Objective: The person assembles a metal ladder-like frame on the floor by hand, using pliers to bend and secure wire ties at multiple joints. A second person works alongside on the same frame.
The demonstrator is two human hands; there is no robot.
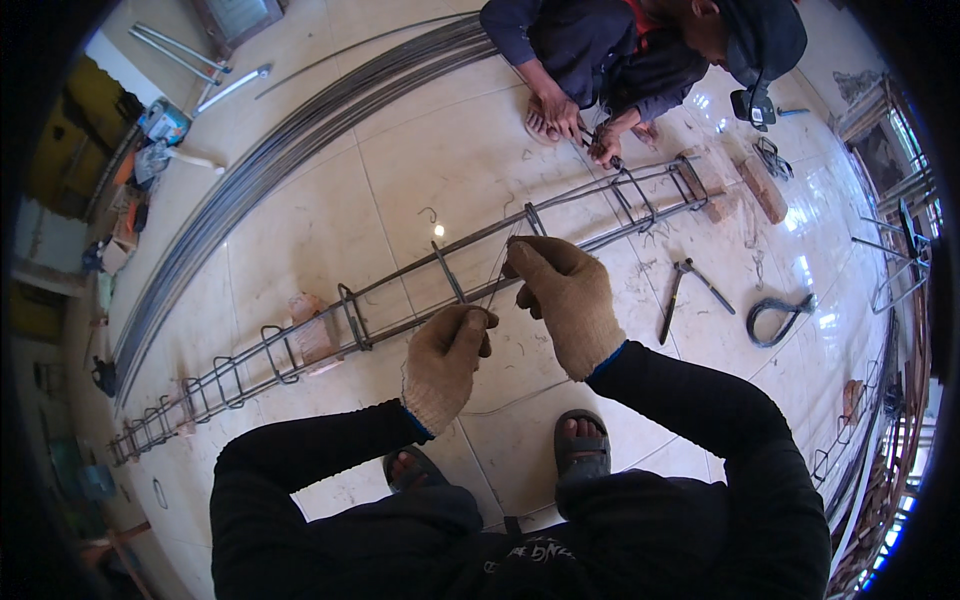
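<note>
Black sleeves fill my near edge, and above them I see two sandalled feet (560,450) on the pale tiled floor (420,170). My left hand (445,360), in a tan glove, is pinched shut on a thin tie wire (497,275) — my right hand (570,300), gloved the same, is closed on that wire just above, right at the rebar cage (400,300). This long cage runs from near left to far right across the floor, resting on small blocks. Far off, another person (620,50) crouches with both hands at the cage's far end. Pincers (690,290) lie to the right, and a bundle of long bars (300,140) curves along the left.
</note>
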